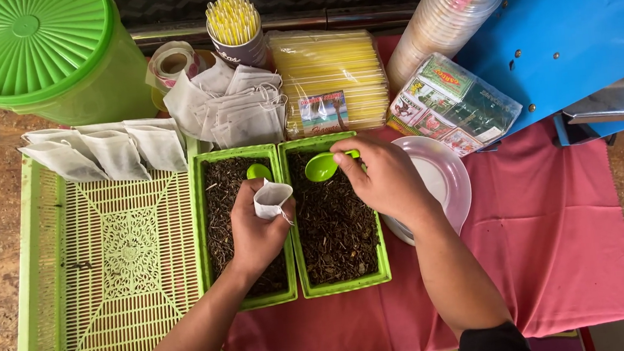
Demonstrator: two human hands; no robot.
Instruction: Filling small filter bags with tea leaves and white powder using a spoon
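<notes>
Left hand [256,229] gripping open tea bag [272,198], right hand [384,180] pinching green scoop [322,166] over leaf-filled green trays [340,286].

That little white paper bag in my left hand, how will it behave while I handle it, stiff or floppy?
The paper bag looks thin and creased, so it is probably floppy and light. The left hand pinches it with its mouth open, so it would likely collapse if squeezed. It looks unlikely to slip, being soft paper.

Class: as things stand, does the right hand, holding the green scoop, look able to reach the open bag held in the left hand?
Probably yes: the right hand holds the green scoop close beside the bag, nothing between them.
</notes>
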